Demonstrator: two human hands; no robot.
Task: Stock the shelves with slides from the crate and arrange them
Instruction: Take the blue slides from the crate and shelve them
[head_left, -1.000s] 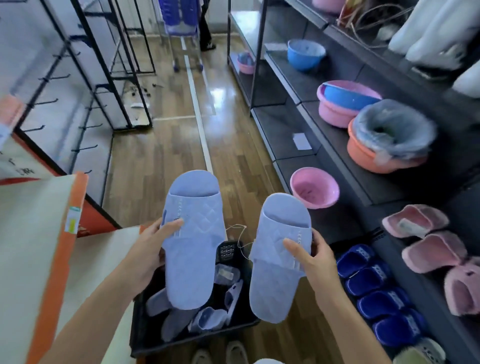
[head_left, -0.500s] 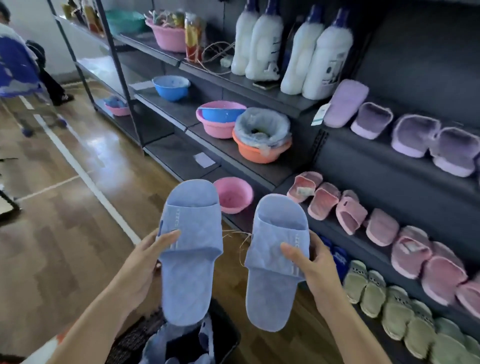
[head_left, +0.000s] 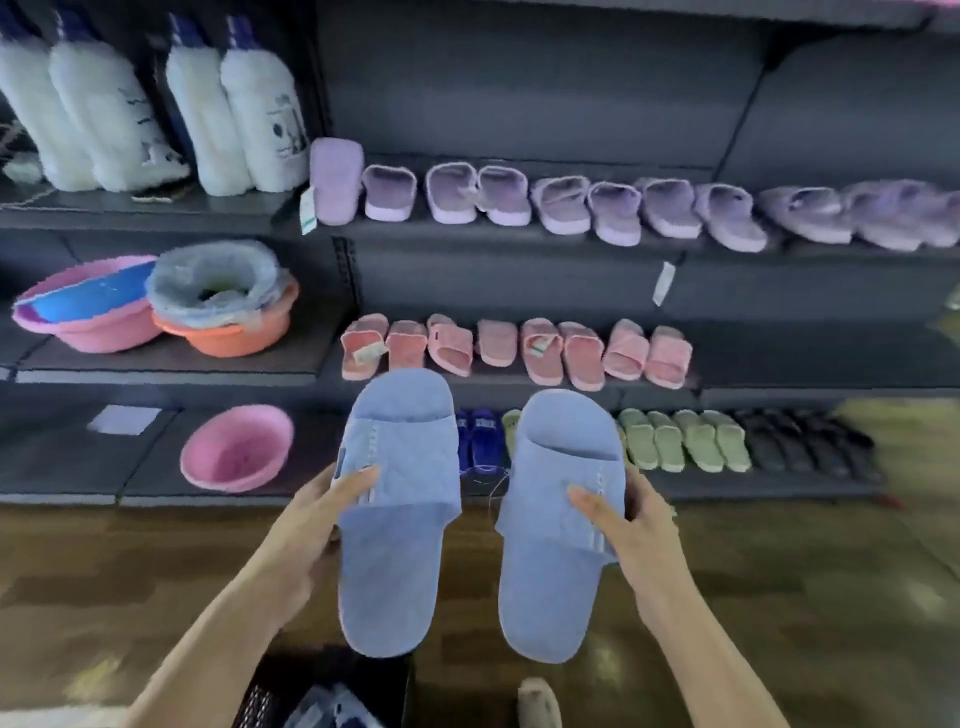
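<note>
My left hand (head_left: 317, 514) grips a light blue quilted slide (head_left: 397, 519) by its strap edge, toe pointing up. My right hand (head_left: 623, 525) grips the matching light blue slide (head_left: 558, 530) the same way; a thin string hangs between the two. Both are held in front of the dark shelving (head_left: 571, 270). The black crate (head_left: 291, 696) sits at the bottom edge below my hands, with more pale slides inside, mostly cut off.
Purple slides (head_left: 571, 205) line the upper shelf, pink slides (head_left: 519, 351) the middle one, and dark blue (head_left: 483, 441), green (head_left: 685, 439) and black slides (head_left: 800, 441) the bottom one. To the left stand white bottles (head_left: 156, 114) and plastic basins (head_left: 156, 306). Below lies wooden floor (head_left: 779, 597).
The view has swung right from the aisle to face the shelves straight on. Both hands keep the same hold on the blue slides, and the crate has dropped to the frame's bottom.
</note>
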